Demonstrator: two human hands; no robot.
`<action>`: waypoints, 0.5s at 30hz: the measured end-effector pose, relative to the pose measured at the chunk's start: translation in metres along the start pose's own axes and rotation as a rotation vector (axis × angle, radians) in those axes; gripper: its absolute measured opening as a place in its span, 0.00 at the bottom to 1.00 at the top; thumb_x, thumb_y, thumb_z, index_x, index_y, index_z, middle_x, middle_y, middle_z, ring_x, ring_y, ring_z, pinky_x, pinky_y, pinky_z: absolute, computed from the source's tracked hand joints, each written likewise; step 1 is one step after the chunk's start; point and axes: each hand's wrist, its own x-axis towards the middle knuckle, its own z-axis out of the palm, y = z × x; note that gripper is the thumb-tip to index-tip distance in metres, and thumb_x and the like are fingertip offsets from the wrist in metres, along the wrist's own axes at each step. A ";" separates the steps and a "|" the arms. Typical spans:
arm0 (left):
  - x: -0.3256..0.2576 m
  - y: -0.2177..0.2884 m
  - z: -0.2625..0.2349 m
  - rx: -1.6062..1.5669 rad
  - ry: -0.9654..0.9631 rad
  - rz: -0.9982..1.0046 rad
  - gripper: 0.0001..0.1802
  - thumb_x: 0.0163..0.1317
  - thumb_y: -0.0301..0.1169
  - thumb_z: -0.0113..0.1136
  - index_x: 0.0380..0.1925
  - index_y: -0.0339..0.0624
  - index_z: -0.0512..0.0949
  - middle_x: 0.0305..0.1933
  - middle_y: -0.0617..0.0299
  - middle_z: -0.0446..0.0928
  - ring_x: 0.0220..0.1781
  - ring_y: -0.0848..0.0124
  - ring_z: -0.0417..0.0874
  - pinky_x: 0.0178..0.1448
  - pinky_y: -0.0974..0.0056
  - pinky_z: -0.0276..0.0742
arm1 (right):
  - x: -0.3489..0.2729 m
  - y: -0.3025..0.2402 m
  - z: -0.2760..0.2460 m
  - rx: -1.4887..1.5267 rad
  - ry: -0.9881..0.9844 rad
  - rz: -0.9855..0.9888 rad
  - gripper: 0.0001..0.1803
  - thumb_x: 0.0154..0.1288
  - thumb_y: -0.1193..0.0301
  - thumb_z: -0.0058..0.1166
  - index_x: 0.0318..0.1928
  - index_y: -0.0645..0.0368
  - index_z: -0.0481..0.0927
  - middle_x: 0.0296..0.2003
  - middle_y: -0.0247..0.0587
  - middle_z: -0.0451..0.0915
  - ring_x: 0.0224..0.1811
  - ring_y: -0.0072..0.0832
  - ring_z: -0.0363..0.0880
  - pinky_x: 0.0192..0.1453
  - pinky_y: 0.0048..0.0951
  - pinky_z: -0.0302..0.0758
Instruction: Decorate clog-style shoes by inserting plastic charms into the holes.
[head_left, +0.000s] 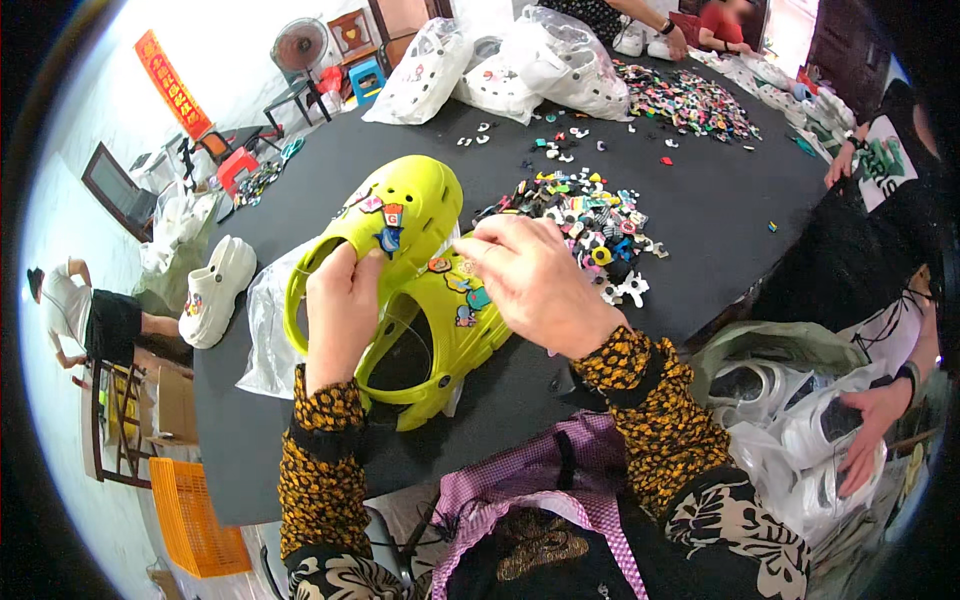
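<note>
A lime-green clog is tilted up on the dark table, its top dotted with holes and several colourful shoe charms. My left hand grips it at the rim of its opening, thumb against the fingers. Beside it and nearer to me lies a second lime-green clog, also with charms on its upper. Over that clog's toe is my right hand, its thumb and fingertips pinched; anything between them is too small to make out. Just beyond, a heap of mixed charms covers the tabletop.
Bagged white clogs and a larger charm pile occupy the far side. A white clog stands at the left edge, near a clear plastic bag. At right, another person's hand touches bagged white shoes.
</note>
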 end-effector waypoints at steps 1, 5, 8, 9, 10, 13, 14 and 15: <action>-0.001 -0.002 -0.003 0.057 -0.111 -0.008 0.14 0.61 0.31 0.57 0.23 0.31 0.69 0.18 0.49 0.69 0.18 0.61 0.68 0.25 0.60 0.65 | -0.002 -0.001 -0.002 -0.010 -0.019 0.000 0.14 0.57 0.76 0.55 0.46 0.59 0.79 0.39 0.38 0.75 0.44 0.34 0.74 0.49 0.35 0.68; -0.006 -0.016 -0.003 0.182 -0.268 0.042 0.14 0.61 0.34 0.55 0.27 0.31 0.73 0.21 0.47 0.72 0.22 0.55 0.72 0.30 0.59 0.68 | -0.004 0.004 0.002 0.009 -0.111 0.009 0.13 0.57 0.76 0.54 0.44 0.58 0.79 0.40 0.37 0.76 0.44 0.34 0.74 0.50 0.35 0.66; -0.013 -0.026 -0.018 0.205 -0.168 0.203 0.13 0.63 0.33 0.53 0.39 0.33 0.78 0.25 0.50 0.76 0.27 0.64 0.78 0.36 0.64 0.73 | 0.001 -0.001 0.003 -0.013 -0.170 -0.028 0.13 0.57 0.76 0.54 0.44 0.58 0.79 0.40 0.37 0.75 0.45 0.34 0.74 0.50 0.35 0.66; -0.014 -0.019 -0.027 0.115 -0.234 0.084 0.12 0.62 0.32 0.53 0.39 0.33 0.77 0.29 0.47 0.77 0.31 0.58 0.79 0.38 0.62 0.73 | 0.001 0.000 0.004 -0.011 -0.190 -0.036 0.14 0.56 0.76 0.54 0.45 0.58 0.79 0.40 0.37 0.75 0.45 0.33 0.73 0.51 0.35 0.66; -0.016 -0.015 -0.035 0.023 -0.296 -0.036 0.12 0.61 0.30 0.53 0.40 0.32 0.77 0.33 0.44 0.77 0.36 0.51 0.79 0.40 0.59 0.74 | 0.003 0.000 0.005 -0.001 -0.196 -0.043 0.14 0.56 0.76 0.54 0.45 0.58 0.79 0.40 0.37 0.75 0.45 0.33 0.73 0.51 0.35 0.66; -0.023 -0.017 -0.062 0.018 -0.182 -0.042 0.12 0.63 0.28 0.52 0.43 0.33 0.78 0.36 0.54 0.80 0.37 0.68 0.79 0.42 0.67 0.75 | 0.011 -0.002 0.007 0.001 -0.238 -0.090 0.13 0.56 0.76 0.55 0.44 0.59 0.79 0.41 0.39 0.75 0.45 0.35 0.74 0.51 0.36 0.67; -0.026 -0.020 -0.071 0.024 -0.146 -0.024 0.13 0.65 0.28 0.52 0.44 0.33 0.78 0.37 0.61 0.81 0.37 0.77 0.78 0.42 0.70 0.75 | 0.016 -0.003 0.008 0.006 -0.242 -0.097 0.13 0.56 0.76 0.55 0.44 0.59 0.79 0.41 0.39 0.75 0.45 0.35 0.74 0.51 0.36 0.67; -0.026 -0.019 -0.084 0.029 -0.180 -0.101 0.13 0.65 0.27 0.51 0.46 0.35 0.78 0.40 0.63 0.80 0.39 0.79 0.77 0.42 0.71 0.74 | 0.021 -0.004 0.007 0.005 -0.247 -0.121 0.13 0.57 0.75 0.55 0.44 0.59 0.79 0.41 0.40 0.76 0.45 0.35 0.74 0.51 0.36 0.67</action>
